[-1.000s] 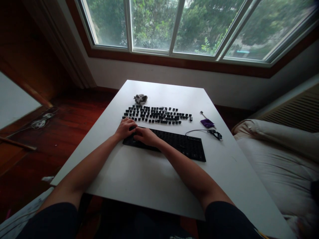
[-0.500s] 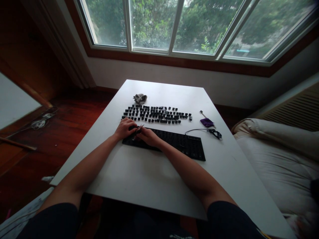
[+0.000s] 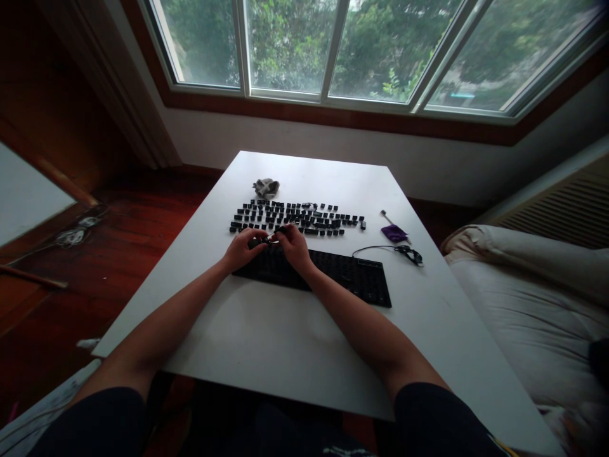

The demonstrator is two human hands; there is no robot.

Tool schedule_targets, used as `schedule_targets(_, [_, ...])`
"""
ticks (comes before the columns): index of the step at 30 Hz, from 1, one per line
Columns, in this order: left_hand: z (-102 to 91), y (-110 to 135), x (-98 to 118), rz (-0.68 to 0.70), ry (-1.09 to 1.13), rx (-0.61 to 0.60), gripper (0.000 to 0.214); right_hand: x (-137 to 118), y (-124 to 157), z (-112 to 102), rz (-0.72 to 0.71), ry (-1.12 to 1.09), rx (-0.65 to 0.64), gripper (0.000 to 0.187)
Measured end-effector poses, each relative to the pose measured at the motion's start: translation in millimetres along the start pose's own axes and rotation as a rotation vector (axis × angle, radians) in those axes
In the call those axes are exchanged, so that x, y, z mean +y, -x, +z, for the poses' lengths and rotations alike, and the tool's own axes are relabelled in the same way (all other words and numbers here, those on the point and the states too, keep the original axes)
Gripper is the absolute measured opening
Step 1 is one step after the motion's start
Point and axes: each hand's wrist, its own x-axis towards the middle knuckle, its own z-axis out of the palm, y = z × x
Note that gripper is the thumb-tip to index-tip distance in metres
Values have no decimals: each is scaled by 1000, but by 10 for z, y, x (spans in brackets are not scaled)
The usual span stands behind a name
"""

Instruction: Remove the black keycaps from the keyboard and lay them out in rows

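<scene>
A black keyboard [image 3: 333,273] with its keycaps off lies on the white table [image 3: 285,343]. Several loose black keycaps [image 3: 295,219] are laid out in rows just behind it. My left hand [image 3: 242,249] and my right hand [image 3: 294,245] meet over the keyboard's far left corner. Both have their fingers pinched together around a small thing with a pale thin part between them; I cannot make out what it is.
A crumpled grey cloth [image 3: 266,186] lies behind the keycaps. A purple pouch [image 3: 394,233] and the keyboard's coiled black cable [image 3: 409,254] lie to the right. A pale cushioned seat [image 3: 533,298] flanks the table's right side. Windows span the far wall.
Both hands have lifted from the keyboard's left end and moved a little farther away toward the keycap rows, the right hand most, with the thin pale thing now between the fingertips.
</scene>
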Motion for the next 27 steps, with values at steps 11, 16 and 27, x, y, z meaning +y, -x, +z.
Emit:
schedule_targets(11, [53, 4, 37, -68, 25, -2, 36, 35, -37, 9, 24, -113, -49, 32])
schedule_targets(16, [75, 12, 53, -118, 66, 44, 40, 7, -7, 38, 10, -99, -68, 34])
schedule_targets(27, [78, 27, 119, -41, 70, 0, 35, 46, -9, 32, 59, -213, 42, 27])
